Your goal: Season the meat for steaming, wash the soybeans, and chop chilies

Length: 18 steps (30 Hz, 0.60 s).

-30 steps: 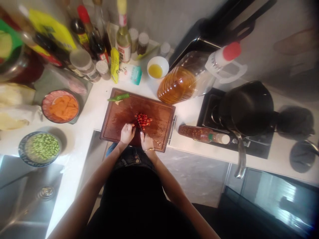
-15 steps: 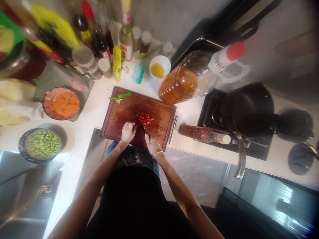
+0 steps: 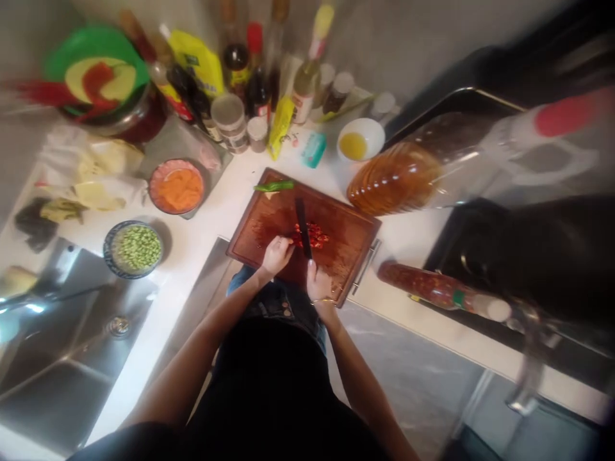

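Observation:
My right hand (image 3: 319, 282) grips a dark-bladed knife (image 3: 302, 224) by its handle, with the blade pointing away from me across the wooden cutting board (image 3: 348, 256). Against the blade lies a heap of chopped red chilies (image 3: 317, 237), spread on both sides of it. My left hand (image 3: 277, 255) rests on the board just left of the heap, its fingers curled and pressed together; whatever is under the fingertips is hidden. Near the board's far left corner lie a green chili (image 3: 273, 186) and a small pale piece beside it.
To the left stand a bowl of green beans (image 3: 139, 247), a plate of orange slices (image 3: 179, 187) and the sink (image 3: 72, 358). Seasoning bottles (image 3: 257, 89) and a white bowl (image 3: 372, 137) line the back. An oil jug (image 3: 403, 176) and sauce bottle (image 3: 423, 282) are at the right.
The whole view has swung left, so everything appears farther right. The knife blade has turned from slanting left to nearly straight ahead. Both hands remain at the board.

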Each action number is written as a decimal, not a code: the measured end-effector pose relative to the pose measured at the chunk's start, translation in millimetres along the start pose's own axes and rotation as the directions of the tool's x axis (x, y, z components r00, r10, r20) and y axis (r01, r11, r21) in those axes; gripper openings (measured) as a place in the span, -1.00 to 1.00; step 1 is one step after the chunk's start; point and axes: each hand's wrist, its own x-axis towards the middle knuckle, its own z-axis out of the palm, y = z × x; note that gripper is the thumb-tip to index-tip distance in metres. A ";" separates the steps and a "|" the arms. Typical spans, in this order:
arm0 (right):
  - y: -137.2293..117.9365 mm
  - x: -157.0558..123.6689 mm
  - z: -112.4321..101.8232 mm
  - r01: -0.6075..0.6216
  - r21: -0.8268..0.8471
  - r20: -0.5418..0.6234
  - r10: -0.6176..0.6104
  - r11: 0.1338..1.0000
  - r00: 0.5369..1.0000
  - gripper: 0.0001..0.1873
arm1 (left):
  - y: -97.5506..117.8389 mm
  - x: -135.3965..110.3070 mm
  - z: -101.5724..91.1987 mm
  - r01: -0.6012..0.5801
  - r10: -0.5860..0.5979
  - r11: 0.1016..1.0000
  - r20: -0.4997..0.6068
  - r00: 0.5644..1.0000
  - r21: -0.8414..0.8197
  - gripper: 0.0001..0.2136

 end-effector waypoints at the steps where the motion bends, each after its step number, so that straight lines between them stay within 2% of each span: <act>1: -0.3 -1.6 -3.7 -0.003 -0.005 0.010 0.003 1.000 1.000 -0.36 | -0.2 -0.2 0.2 -0.001 0.000 1.000 -0.008 1.000 -0.020 -0.93; 7: 1.1 -8.7 -12.3 -0.031 -0.044 0.071 0.034 0.999 0.997 -0.48 | -2.8 -0.5 5.6 0.021 -0.023 0.999 -0.043 0.999 -0.047 -0.96; 13: 7.1 -4.7 -6.5 -0.040 0.003 0.128 0.039 0.999 0.991 -0.42 | -5.0 -0.8 6.2 0.028 -0.029 0.999 -0.012 1.000 -0.039 -0.96; 18: -1.6 18.4 7.5 -0.047 0.066 0.052 0.044 0.997 0.998 -0.45 | -6.8 3.3 4.8 -0.039 0.039 0.999 0.000 0.999 -0.014 -0.95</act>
